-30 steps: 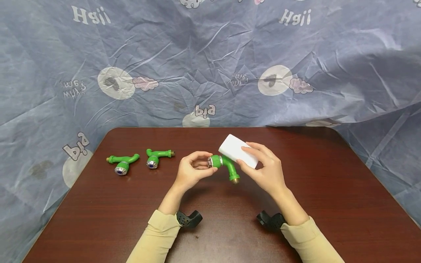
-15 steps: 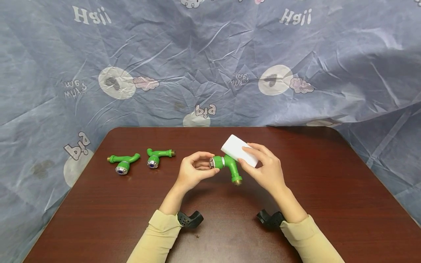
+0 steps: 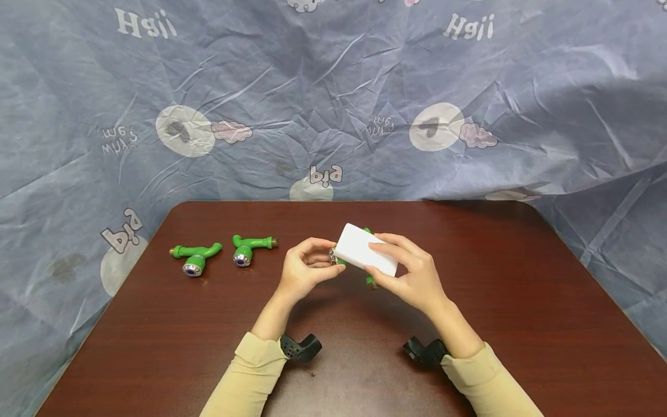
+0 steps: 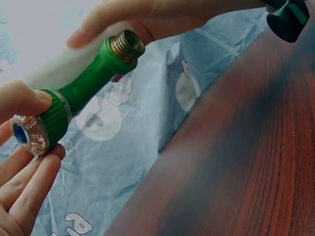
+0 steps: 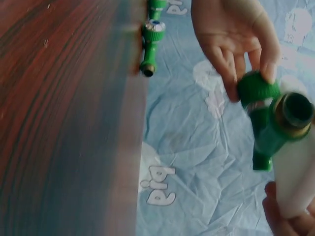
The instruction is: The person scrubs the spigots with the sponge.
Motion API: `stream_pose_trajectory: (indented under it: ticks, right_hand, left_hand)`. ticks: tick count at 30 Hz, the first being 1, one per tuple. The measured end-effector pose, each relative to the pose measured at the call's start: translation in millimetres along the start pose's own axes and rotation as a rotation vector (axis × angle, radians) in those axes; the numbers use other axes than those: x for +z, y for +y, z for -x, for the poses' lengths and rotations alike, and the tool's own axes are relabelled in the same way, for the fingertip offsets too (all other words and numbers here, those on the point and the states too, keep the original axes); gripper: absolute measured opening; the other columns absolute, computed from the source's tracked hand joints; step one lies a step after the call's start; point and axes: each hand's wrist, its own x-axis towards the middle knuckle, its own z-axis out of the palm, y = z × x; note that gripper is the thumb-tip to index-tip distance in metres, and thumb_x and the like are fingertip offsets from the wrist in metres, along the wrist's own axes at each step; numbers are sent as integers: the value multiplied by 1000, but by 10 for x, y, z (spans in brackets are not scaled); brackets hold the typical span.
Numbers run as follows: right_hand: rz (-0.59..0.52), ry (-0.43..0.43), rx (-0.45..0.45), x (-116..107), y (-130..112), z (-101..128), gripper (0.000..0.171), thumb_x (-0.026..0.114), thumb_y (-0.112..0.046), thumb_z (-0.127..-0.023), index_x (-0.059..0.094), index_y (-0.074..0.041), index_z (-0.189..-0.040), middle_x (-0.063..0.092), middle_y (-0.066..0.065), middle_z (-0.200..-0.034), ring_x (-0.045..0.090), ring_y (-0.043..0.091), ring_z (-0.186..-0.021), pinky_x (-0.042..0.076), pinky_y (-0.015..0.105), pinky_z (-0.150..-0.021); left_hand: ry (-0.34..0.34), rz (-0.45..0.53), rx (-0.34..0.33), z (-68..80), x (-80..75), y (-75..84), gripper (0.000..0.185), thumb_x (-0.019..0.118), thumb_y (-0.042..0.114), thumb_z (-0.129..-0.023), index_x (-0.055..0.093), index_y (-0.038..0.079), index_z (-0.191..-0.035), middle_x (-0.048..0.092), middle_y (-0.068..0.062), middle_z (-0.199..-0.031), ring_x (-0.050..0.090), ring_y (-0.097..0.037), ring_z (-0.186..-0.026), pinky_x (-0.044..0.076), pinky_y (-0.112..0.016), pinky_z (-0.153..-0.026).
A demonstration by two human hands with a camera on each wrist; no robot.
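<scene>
My left hand [image 3: 307,269] pinches a green faucet [image 4: 88,88] by its ribbed knob, between thumb and fingertips. The knob's chrome end with a blue centre shows in the left wrist view, as does the brass threaded inlet. In my right hand [image 3: 411,269] is a white block [image 3: 362,249] like a sponge, gripped by thumb and fingers. From the head, the block overlaps the faucet and hides most of its body. The right wrist view has the block [image 5: 295,177] right alongside the faucet body. Both hands are raised over the table.
Two more green faucets lie at the left of the dark red-brown table [image 3: 510,324]: one faucet [image 3: 195,258] farther left, another faucet [image 3: 245,249] beside it. A blue-grey printed cloth [image 3: 333,104] hangs behind. Black wrist mounts [image 3: 302,347] sit at both cuffs.
The white block has moved left and slightly down with my right hand, from the faucet's far side to over it. My left hand keeps its hold on the faucet's knob.
</scene>
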Motion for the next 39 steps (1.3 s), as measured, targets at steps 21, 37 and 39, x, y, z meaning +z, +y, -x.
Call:
stream_pose_trajectory:
  ticks: [21,37,39]
  right_hand:
    - [-77,69,300,-132,-300,-143,26,72,4,-76,68,4,-102,65,17,-101,57,17,-77,44,11,-56]
    - [-63,88,191,-244,-199,-162,25,74,9,-69,69,4,-93,67,18,-96,61,24,-87,43,12,-66]
    - [-45,136,179,-193,-122,-128,28,76,7,-67,69,3,-95,67,17,-99,62,23,-89,43,11,-70]
  left_hand:
    - [129,87,78,-68,-79,-267,39,74,-20,-64,59,-11,-99,64,-19,-91,67,-15,-73,57,-32,-66]
    - [240,86,124,-93,-229,-275,40,72,-21,-65,58,-13,-101,66,-9,-90,68,-14,-77,57,-30,-67]
    - [230,64,120,-90,-213,-274,39,72,-20,-65,59,-12,-101,66,-13,-89,67,-14,-77,57,-30,-67]
